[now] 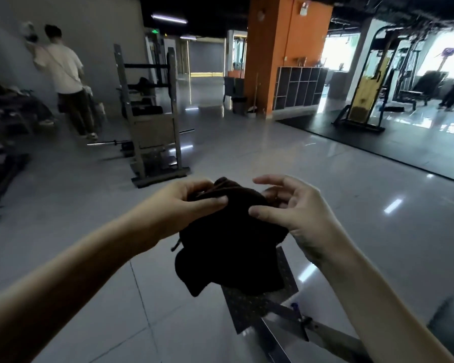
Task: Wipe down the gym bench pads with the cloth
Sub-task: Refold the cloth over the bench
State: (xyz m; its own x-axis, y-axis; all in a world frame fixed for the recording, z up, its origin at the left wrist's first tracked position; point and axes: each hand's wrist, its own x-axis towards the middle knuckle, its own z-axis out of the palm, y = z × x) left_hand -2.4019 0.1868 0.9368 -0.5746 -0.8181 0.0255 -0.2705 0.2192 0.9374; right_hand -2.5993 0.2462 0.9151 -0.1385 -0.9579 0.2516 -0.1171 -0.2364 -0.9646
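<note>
A dark brown cloth [228, 242] hangs bunched in the air in front of me. My left hand [186, 203] grips its upper left part with fingers and thumb. My right hand [294, 205] pinches its upper right part with the thumb, the other fingers spread apart. Below the cloth lies a metal frame with a textured foot plate [260, 307]. A dark rounded pad [451, 323] shows at the lower right edge, partly cut off by the frame.
A grey weight rack [152, 119] stands ahead on the glossy tiled floor, with a barbell [110, 142] lying beside it. A person [66, 79] stands at the left wall. An orange pillar [281, 53], cubby shelves [299, 86] and machines [367, 82] stand further back.
</note>
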